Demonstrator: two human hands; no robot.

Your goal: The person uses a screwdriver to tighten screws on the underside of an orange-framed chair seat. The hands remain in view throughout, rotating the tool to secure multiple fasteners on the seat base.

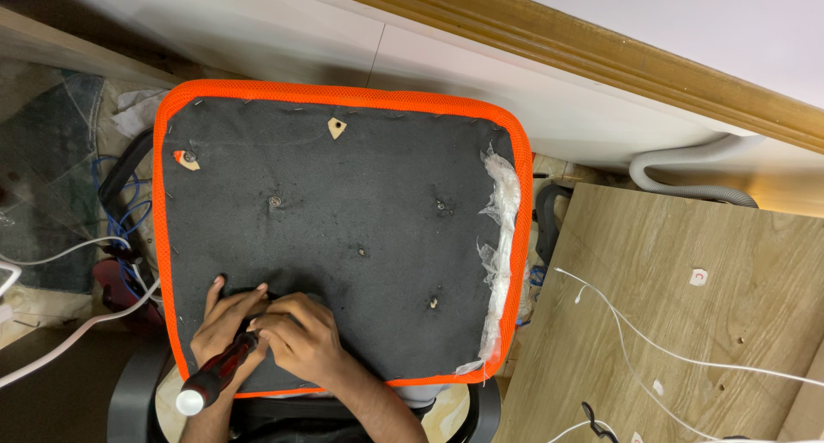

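Note:
An upturned chair seat [360, 211] lies below me, its underside dark grey fabric edged with orange mesh and stapled around the rim. Several screw holes dot the fabric. My left hand [221, 323] rests on the seat's near left part, fingers spread around a spot on the fabric. My right hand [296, 336] is closed on a screwdriver [215, 376] with a black and red handle and a white butt end; its tip points into the seat between both hands and is hidden by my fingers.
Torn clear plastic [502, 237] hangs along the seat's right edge. A wooden board [687, 323] with white cables lies to the right. A grey corrugated hose [687, 172] runs by the wall. White and blue cables [103, 254] lie at left, beside a black chair armrest.

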